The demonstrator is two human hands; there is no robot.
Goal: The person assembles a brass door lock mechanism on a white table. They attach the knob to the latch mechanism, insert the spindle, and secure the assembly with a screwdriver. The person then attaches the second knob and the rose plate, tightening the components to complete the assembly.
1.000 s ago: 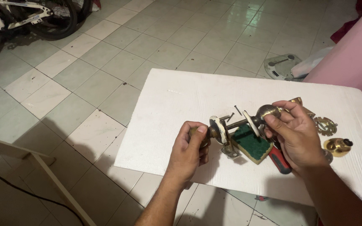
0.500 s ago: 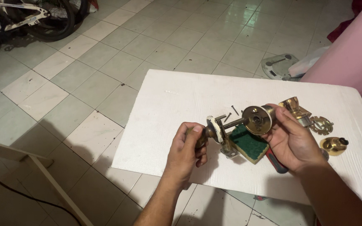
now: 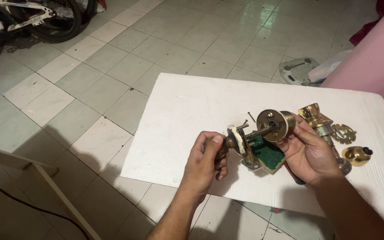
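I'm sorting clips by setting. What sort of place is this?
Probably a room at home used as a makeshift work spot: pale floor tiles, a parked bicycle, and a white board where the left hand and right hand hold brass doorknob parts.

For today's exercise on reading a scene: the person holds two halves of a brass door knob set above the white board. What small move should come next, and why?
Probably draw the right hand with its round knob plate slightly further from the left hand. The left grips the other knob, and a spindle seems to bridge the halves, so they look only partly separated.
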